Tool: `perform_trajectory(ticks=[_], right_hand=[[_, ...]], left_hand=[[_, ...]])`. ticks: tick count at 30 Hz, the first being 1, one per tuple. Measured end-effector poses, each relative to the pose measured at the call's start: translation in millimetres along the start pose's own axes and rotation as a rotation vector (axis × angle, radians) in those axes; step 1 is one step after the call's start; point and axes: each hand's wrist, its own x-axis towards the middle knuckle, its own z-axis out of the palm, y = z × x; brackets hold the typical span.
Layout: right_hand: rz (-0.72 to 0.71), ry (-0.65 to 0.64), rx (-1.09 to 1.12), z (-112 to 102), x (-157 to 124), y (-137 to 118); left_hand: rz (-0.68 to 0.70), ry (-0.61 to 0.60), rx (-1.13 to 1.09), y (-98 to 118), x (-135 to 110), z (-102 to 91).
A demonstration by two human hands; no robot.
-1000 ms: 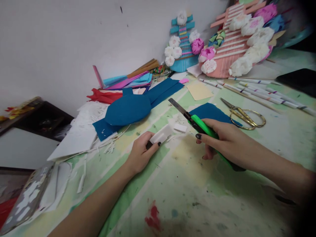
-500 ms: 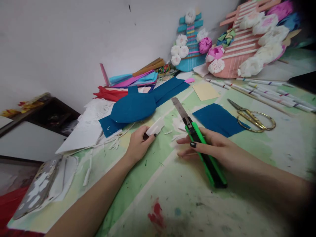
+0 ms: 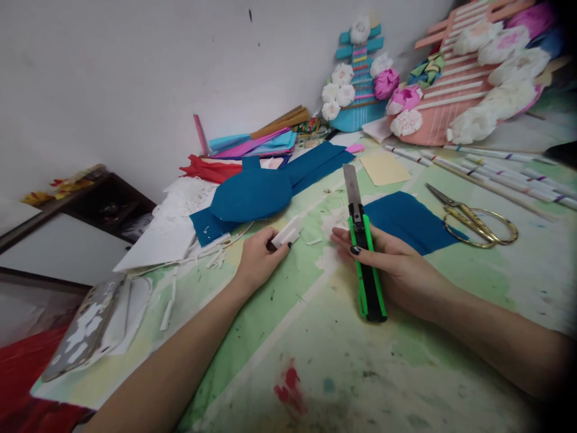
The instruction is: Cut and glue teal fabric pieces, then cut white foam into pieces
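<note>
The right hand (image 3: 392, 267) grips a utility knife (image 3: 364, 255) with a bright green and black handle and a long grey blade extended, lying low over the paint-stained desk (image 3: 342, 367). Just left of the knife, the left hand (image 3: 258, 260) pinches a small white foam piece (image 3: 286, 233).

cutter (image 3: 367, 270): glossy green plastic, metal blade | scissors (image 3: 478, 216): shiny brass-coloured metal

one head-worn view looks forward and down, tilted, close over the paint-stained surface (image 3: 342, 361). both hands sit mid-frame just before the blue felt (image 3: 252, 195); the wall rises behind that felt.
</note>
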Motion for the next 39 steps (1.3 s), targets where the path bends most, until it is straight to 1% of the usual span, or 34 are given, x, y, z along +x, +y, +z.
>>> perform_trajectory(ticks=[4, 7, 9, 11, 14, 16, 18, 21, 23, 25, 28, 30, 34, 39], right_hand=[[0.123, -0.111, 0.088, 12.8, -3.8, 4.9], [0.193, -0.118, 0.129, 24.3, 4.0, 8.6], [0.207, -0.085, 0.122, 28.1, 15.0, 8.0], [0.138, -0.02, 0.07, 27.5, 27.1, 4.2], [-0.054, 0.101, -0.012, 20.9, 37.7, -6.3], [-0.114, 0.148, -0.036, 15.6, 36.4, -14.5], [-0.132, 0.143, -0.057, 11.1, 29.4, -22.0], [-0.1, 0.099, -0.135, 6.3, 14.8, -28.5], [-0.053, 0.072, -0.222, 4.6, 6.4, -28.7], [-0.032, 0.024, -0.293, 4.8, 0.8, -26.0], [-0.034, -0.067, -0.342, 7.6, -2.4, -20.1], [-0.038, -0.094, -0.358, 9.2, -2.2, -17.1], [-0.036, -0.098, -0.38, 7.7, 0.2, -13.7], [-0.026, -0.084, -0.333, 4.5, 1.4, -12.3]], left_hand=[[-0.053, 0.048, -0.101, -0.7, 0.5, -1.5], [-0.065, 0.033, -0.185, -1.2, 0.4, -1.7], [-0.074, 0.019, -0.223, -2.2, 0.4, -1.8], [-0.087, 0.005, -0.24, -3.9, 0.5, -2.1], [-0.079, -0.034, -0.253, -6.9, 0.8, -3.2], [-0.056, -0.059, -0.266, -8.4, 0.9, -3.5], [-0.022, -0.065, -0.271, -8.6, 0.8, -3.2], [0.096, -0.066, -0.232, -5.9, 0.1, -1.2], [0.202, -0.089, -0.193, -2.7, -0.5, 0.8], [0.277, -0.108, -0.162, 0.5, -0.9, 3.0], [0.302, -0.094, -0.118, 3.2, -1.4, 5.7], [0.311, -0.082, -0.087, 3.5, -1.6, 6.9], [0.367, -0.072, -0.025, 2.8, -2.3, 8.1], [0.373, -0.085, -0.021, 4.1, -3.5, 6.8]])
